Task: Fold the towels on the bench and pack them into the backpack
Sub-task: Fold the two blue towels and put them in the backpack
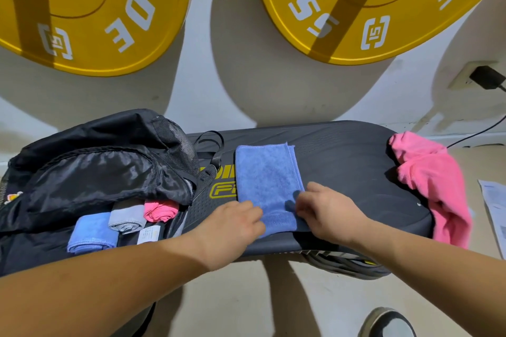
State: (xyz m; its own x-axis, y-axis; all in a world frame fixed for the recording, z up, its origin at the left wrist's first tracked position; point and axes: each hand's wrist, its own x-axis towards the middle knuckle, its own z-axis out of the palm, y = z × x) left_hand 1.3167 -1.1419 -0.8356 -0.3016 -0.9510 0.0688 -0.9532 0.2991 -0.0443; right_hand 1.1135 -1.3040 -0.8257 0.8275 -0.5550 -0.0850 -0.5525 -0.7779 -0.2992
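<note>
White wall fills the background, with two yellow weight plates (82, 8) hanging at 11 and 1 o'clock and a black plug (486, 76) in a socket at 2 o'clock. Below them a dark bench (356, 161) runs across the view. A folded blue towel (268, 172) lies flat at its centre. The left hand (232, 219) grips the towel's near left corner with curled fingers. The right hand (325, 210) pinches its near right edge, fingers bent onto the cloth. At 3 o'clock a crumpled pink towel (432, 180) hangs over the bench's end. At 9 o'clock the black backpack (95, 167) lies open, holding a rolled blue towel (90, 232), a rolled grey towel (127, 216) and a rolled pink towel (160, 209) side by side.
</note>
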